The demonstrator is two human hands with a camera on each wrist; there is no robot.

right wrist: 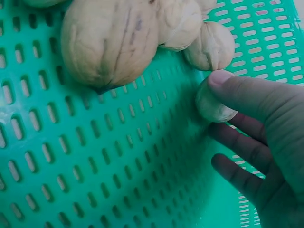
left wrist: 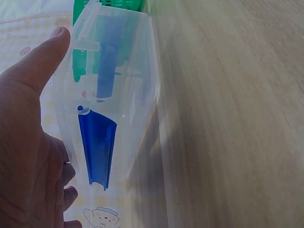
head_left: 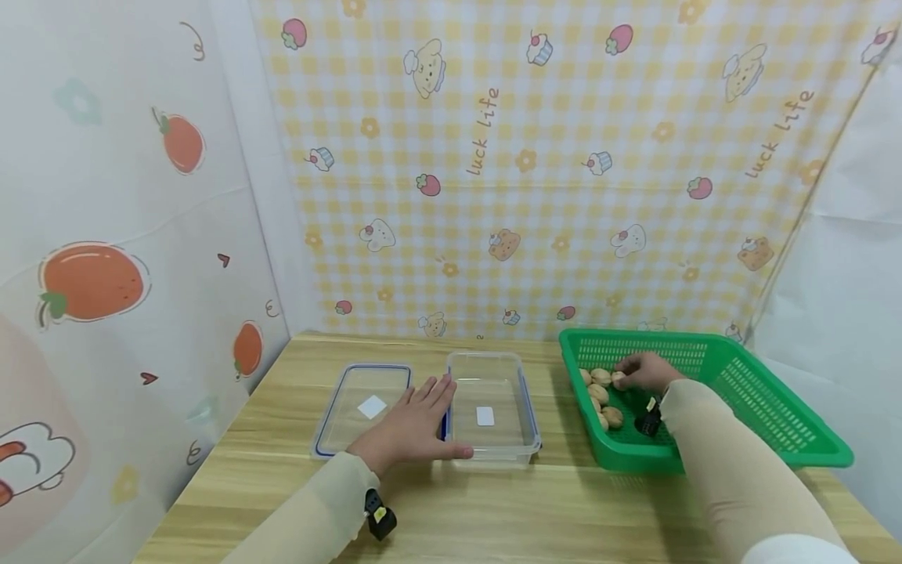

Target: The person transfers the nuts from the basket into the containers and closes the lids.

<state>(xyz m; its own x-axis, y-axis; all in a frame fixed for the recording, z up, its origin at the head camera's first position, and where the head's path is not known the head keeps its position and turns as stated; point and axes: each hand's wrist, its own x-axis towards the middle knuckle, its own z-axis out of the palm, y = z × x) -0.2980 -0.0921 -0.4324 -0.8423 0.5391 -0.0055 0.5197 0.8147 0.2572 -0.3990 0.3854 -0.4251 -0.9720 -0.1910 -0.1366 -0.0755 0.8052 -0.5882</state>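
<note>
My right hand reaches into the green plastic basket and pinches a walnut between thumb and fingers. More walnuts lie together along the basket's left side; a large-looking walnut is close to the right wrist camera. My left hand spreads over the left rim of a clear plastic food box, thumb along its near left corner. In the left wrist view the box's blue side clip hangs down below the left hand's fingers.
The box's clear lid, with a blue seal and a white label, lies left of the box and partly under my left hand. All stand on a wooden table. A patterned cloth hangs behind the table.
</note>
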